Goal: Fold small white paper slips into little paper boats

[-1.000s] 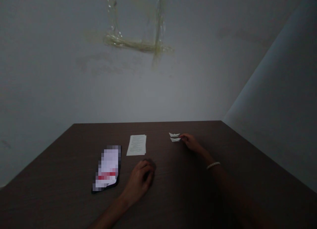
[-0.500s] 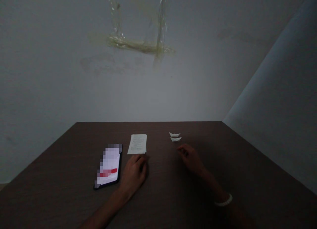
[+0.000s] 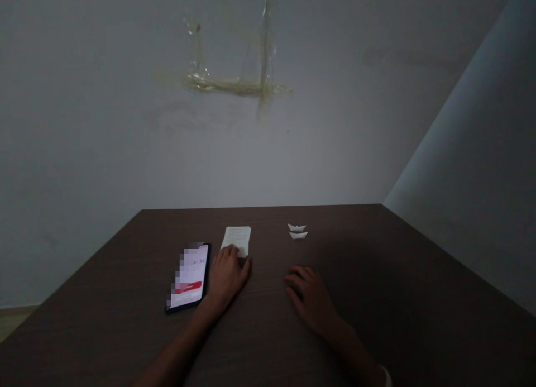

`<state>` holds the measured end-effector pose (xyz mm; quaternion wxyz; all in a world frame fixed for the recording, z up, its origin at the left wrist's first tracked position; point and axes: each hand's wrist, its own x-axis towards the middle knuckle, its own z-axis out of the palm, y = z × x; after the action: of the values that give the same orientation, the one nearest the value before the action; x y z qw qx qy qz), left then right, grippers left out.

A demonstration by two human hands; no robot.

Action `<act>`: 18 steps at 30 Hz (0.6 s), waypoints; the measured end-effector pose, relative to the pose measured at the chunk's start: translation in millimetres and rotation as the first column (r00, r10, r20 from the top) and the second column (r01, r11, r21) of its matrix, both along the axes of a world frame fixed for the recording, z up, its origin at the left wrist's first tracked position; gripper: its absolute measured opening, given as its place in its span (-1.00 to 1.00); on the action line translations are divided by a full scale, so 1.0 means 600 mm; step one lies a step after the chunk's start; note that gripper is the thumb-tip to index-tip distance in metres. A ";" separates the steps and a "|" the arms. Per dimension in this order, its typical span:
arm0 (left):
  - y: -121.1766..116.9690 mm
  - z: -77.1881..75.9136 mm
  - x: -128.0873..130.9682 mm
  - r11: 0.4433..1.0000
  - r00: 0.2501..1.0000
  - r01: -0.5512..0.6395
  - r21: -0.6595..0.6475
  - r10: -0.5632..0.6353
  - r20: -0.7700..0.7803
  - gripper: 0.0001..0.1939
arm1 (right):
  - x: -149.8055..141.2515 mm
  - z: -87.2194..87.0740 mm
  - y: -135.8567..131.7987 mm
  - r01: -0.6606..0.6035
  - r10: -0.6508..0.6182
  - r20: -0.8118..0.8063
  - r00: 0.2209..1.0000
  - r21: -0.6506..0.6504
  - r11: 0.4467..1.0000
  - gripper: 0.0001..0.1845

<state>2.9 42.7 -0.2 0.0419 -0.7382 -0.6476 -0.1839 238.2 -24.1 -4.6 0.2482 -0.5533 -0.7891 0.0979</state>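
Head view: white sheets (image 3: 237, 236) (print faint), left hand (image 3: 227, 275) spread partly atop, right hand (image 3: 310, 299) empty, half-curled

Lit phone (image 3: 195, 272) on a dark counter (image 3: 259, 342), stained wall (image 3: 335, 152) behind
The phone's partly blurred screen (image 3: 196, 268) shows a red bar (image 3: 191, 287); yellowed, shiny tape (image 3: 230, 87) sticks to the wall above faint smudges (image 3: 180, 116).

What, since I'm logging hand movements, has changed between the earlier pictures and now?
The right hand has left the two folded white paper pieces, where its fingertips were, and drawn back toward the person. The left hand has moved forward, its fingers now over the near part of the paper stack. The folded pieces, stack and phone stay in place.
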 end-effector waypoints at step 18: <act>0.009 0.012 -0.001 0.999 0.998 -0.051 0.016 0.051 0.022 -0.73 | 0.002 0.000 -0.005 -0.013 0.013 0.005 1.000 0.010 1.000 -0.73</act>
<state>2.6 48.2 6.9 0.0457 -0.7190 -0.6653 -0.1958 239.3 -27.3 -4.7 0.2483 -0.5472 -0.7937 0.0943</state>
